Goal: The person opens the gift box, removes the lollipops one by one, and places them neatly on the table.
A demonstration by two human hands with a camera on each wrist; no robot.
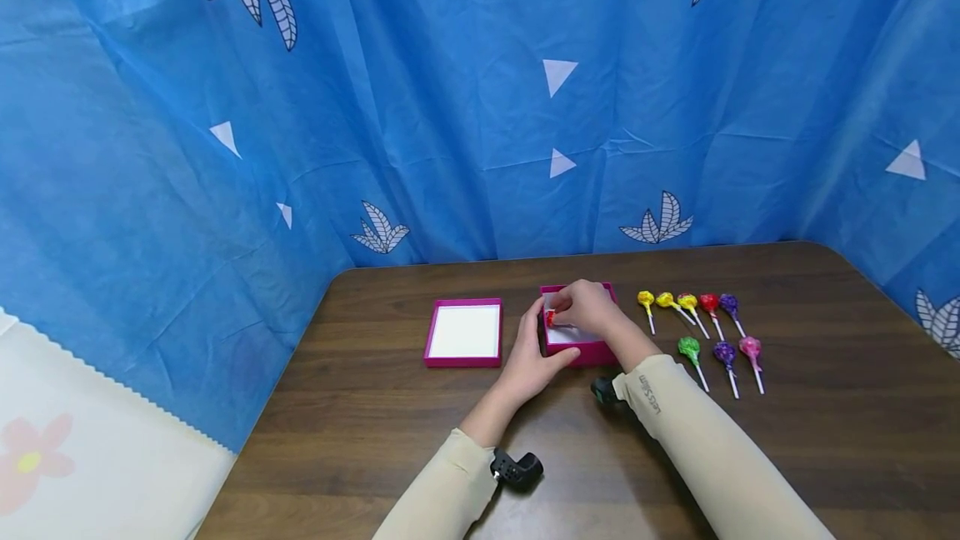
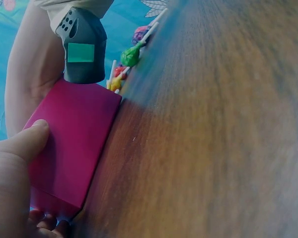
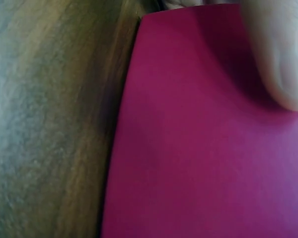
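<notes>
A magenta box (image 1: 594, 354) with a white inside stands on the table, its top uncovered. My left hand (image 1: 525, 365) holds it at the near left corner; in the left wrist view the thumb lies on the front wall and the fingertips bend round the side. Over the box's inside, my right hand (image 1: 588, 307) pinches a red-wrapped lollipop (image 1: 551, 318) close to the left wall. That hand hides the lollipop's stick and much of the box floor. In the right wrist view, the magenta wall (image 3: 188, 139) fills most of the picture.
Left of the box lies its matching lid (image 1: 465, 333), white inside up. To the right lie two rows of lollipops: yellow ones (image 1: 665, 300), a red one (image 1: 708, 302) and a purple one (image 1: 728, 303) behind, green (image 1: 688, 347), purple (image 1: 724, 352) and pink (image 1: 750, 347) in front.
</notes>
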